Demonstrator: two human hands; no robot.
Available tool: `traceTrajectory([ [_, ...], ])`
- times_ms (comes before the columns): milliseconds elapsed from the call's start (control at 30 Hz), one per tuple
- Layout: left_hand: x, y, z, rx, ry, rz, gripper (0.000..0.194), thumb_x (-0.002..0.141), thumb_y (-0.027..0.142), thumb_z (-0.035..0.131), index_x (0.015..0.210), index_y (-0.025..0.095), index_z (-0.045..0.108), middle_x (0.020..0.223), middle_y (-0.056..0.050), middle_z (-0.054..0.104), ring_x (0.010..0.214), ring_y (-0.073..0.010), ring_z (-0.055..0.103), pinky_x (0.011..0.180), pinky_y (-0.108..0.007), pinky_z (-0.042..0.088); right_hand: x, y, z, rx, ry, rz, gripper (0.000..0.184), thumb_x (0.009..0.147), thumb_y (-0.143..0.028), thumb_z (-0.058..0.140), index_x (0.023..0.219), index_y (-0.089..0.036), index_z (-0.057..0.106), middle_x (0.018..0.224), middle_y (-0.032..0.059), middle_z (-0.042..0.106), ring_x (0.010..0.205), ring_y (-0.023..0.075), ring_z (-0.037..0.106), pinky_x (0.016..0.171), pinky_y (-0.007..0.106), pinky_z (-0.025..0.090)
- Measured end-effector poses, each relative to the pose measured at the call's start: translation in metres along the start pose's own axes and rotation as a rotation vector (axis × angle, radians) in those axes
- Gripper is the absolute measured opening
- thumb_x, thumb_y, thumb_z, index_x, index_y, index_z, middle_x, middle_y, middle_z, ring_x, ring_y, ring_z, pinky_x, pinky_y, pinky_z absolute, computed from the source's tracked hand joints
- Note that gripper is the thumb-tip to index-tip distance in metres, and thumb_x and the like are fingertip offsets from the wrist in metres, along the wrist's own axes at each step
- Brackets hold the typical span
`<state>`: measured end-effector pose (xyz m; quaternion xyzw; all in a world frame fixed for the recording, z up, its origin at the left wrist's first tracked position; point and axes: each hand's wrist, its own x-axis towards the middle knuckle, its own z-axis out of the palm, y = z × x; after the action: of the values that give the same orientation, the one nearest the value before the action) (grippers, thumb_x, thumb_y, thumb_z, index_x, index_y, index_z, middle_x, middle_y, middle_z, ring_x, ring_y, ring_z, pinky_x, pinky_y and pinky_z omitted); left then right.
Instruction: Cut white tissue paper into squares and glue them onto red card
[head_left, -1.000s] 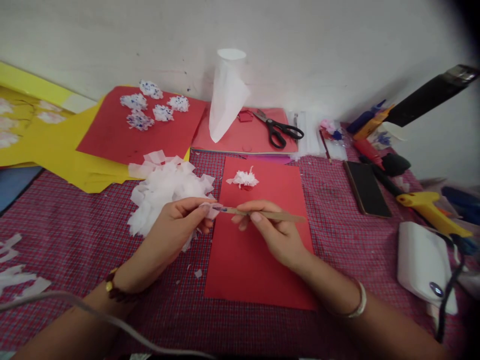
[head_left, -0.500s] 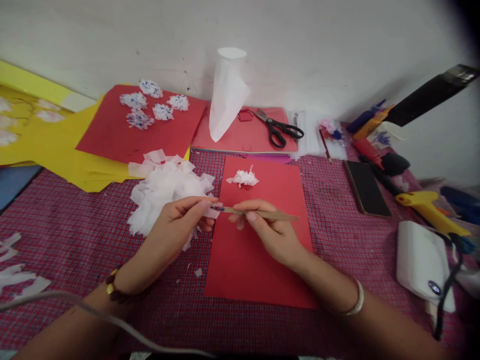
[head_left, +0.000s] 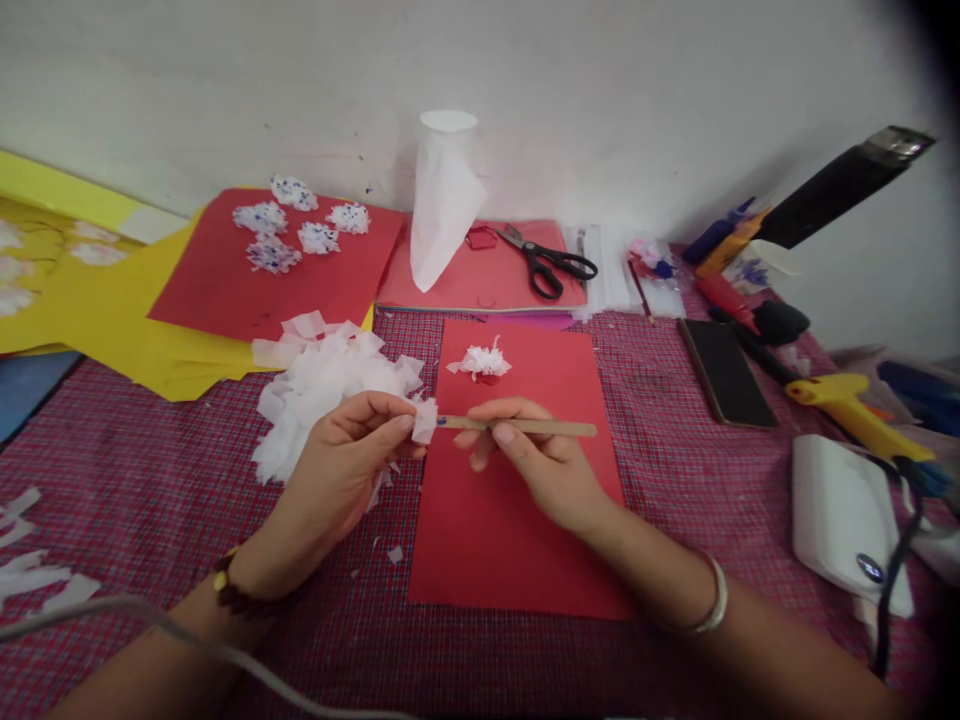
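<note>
My left hand (head_left: 346, 462) pinches a small white tissue piece (head_left: 424, 420) at the blue-stained tip of a thin wooden stick (head_left: 540, 427). My right hand (head_left: 536, 460) grips that stick near its middle and holds it level above a red paper sheet (head_left: 495, 530). One white tissue flower (head_left: 480, 361) lies near the sheet's far end. A heap of cut white tissue squares (head_left: 322, 385) sits just beyond my left hand.
A second red sheet (head_left: 225, 290) with several blue-speckled tissue flowers lies on yellow paper (head_left: 97, 310) at back left. A tissue holder (head_left: 442, 200) and scissors (head_left: 551, 268) are at the back. A phone (head_left: 724, 370), yellow glue gun (head_left: 855, 410) and white device (head_left: 840, 510) crowd the right.
The tissue piece now stands out more at the stick's tip. The hands have stayed nearly in place, and the view has tilted slightly.
</note>
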<state>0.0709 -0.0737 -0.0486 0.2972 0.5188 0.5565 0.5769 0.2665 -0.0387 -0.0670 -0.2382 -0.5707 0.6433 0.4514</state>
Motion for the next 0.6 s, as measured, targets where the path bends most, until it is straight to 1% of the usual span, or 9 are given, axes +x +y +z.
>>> traceTrajectory([
  [67, -0.003, 0.0, 0.0, 0.109, 0.005, 0.045, 0.013, 0.074, 0.024, 0.075, 0.08, 0.016, 0.067, 0.067, 0.0, 0.069, 0.059, -0.0102, 0.063, 0.06, -0.02, 0.052, 0.0, 0.0, 0.001, 0.042, -0.001, 0.006, 0.018, 0.096, -0.025, 0.057, 0.11, -0.025, 0.068, 0.094, 0.0016, 0.076, 0.069, 0.0092, 0.067, 0.067, 0.026, 0.056],
  [133, -0.007, -0.001, -0.001, 0.312, 0.023, 0.145, 0.008, 0.079, 0.025, 0.072, 0.082, 0.019, 0.069, 0.067, 0.001, 0.069, 0.061, -0.0115, 0.064, 0.059, -0.021, 0.052, 0.0, 0.0, 0.001, 0.066, 0.009, 0.03, 0.017, 0.095, -0.027, 0.06, 0.108, -0.025, 0.07, 0.091, 0.001, 0.076, 0.067, 0.0091, 0.066, 0.064, 0.025, 0.055],
  [233, -0.016, 0.0, -0.004, 0.703, 0.017, 0.457, 0.007, 0.081, 0.019, 0.069, 0.086, 0.023, 0.071, 0.077, 0.001, 0.072, 0.068, -0.0137, 0.067, 0.065, -0.023, 0.054, -0.002, 0.001, 0.003, 0.081, 0.068, 0.113, 0.021, 0.095, -0.035, 0.058, 0.1, -0.023, 0.074, 0.083, 0.0014, 0.076, 0.06, 0.008, 0.062, 0.061, 0.023, 0.052],
  [333, -0.023, 0.001, -0.009, 0.946, -0.149, 0.833, 0.023, 0.079, 0.009, 0.068, 0.094, 0.026, 0.072, 0.087, 0.001, 0.075, 0.077, -0.0151, 0.07, 0.074, -0.024, 0.057, -0.005, 0.001, 0.006, 0.179, 0.157, 0.259, 0.027, 0.095, -0.039, 0.055, 0.095, -0.02, 0.075, 0.067, -0.0002, 0.07, 0.05, 0.0068, 0.055, 0.051, 0.02, 0.045],
  [400, -0.026, 0.002, -0.01, 0.99, -0.249, 0.97, 0.027, 0.078, 0.007, 0.068, 0.096, 0.026, 0.073, 0.089, 0.0, 0.076, 0.078, -0.0158, 0.071, 0.077, -0.025, 0.058, -0.007, 0.0, 0.007, 0.299, 0.183, 0.361, 0.021, 0.092, -0.037, 0.059, 0.093, -0.02, 0.073, 0.055, -0.0039, 0.062, 0.045, 0.0065, 0.05, 0.043, 0.017, 0.037],
  [433, -0.026, 0.002, -0.01, 0.989, -0.259, 0.977, 0.026, 0.077, 0.008, 0.068, 0.095, 0.026, 0.073, 0.088, 0.0, 0.077, 0.077, -0.016, 0.071, 0.076, -0.025, 0.058, -0.008, -0.001, 0.007, 0.36, 0.179, 0.394, 0.018, 0.09, -0.035, 0.062, 0.092, -0.021, 0.072, 0.052, -0.0053, 0.059, 0.043, 0.0063, 0.049, 0.042, 0.017, 0.036],
  [467, -0.026, 0.002, -0.01, 0.976, -0.237, 0.936, 0.023, 0.077, 0.009, 0.068, 0.092, 0.026, 0.073, 0.087, 0.0, 0.077, 0.076, -0.016, 0.071, 0.074, -0.024, 0.058, -0.008, -0.002, 0.006, 0.412, 0.167, 0.407, 0.014, 0.088, -0.035, 0.065, 0.091, -0.022, 0.071, 0.053, -0.006, 0.059, 0.043, 0.0059, 0.049, 0.042, 0.017, 0.037],
  [500, -0.025, 0.002, -0.009, 0.946, -0.193, 0.846, 0.02, 0.077, 0.011, 0.069, 0.088, 0.026, 0.073, 0.083, 0.001, 0.076, 0.072, -0.0154, 0.071, 0.069, -0.024, 0.058, -0.008, -0.002, 0.005, 0.447, 0.147, 0.402, 0.013, 0.086, -0.034, 0.068, 0.089, -0.022, 0.07, 0.056, -0.0059, 0.062, 0.043, 0.0055, 0.05, 0.045, 0.017, 0.04],
  [600, -0.019, -0.001, -0.007, 0.699, -0.086, 0.381, 0.007, 0.081, 0.02, 0.069, 0.078, 0.025, 0.072, 0.065, 0.003, 0.07, 0.056, -0.0125, 0.065, 0.053, -0.02, 0.053, -0.008, -0.001, -0.002, 0.426, 0.07, 0.325, 0.014, 0.085, -0.035, 0.071, 0.091, -0.022, 0.071, 0.071, -0.0031, 0.07, 0.051, 0.0055, 0.056, 0.054, 0.019, 0.048],
])
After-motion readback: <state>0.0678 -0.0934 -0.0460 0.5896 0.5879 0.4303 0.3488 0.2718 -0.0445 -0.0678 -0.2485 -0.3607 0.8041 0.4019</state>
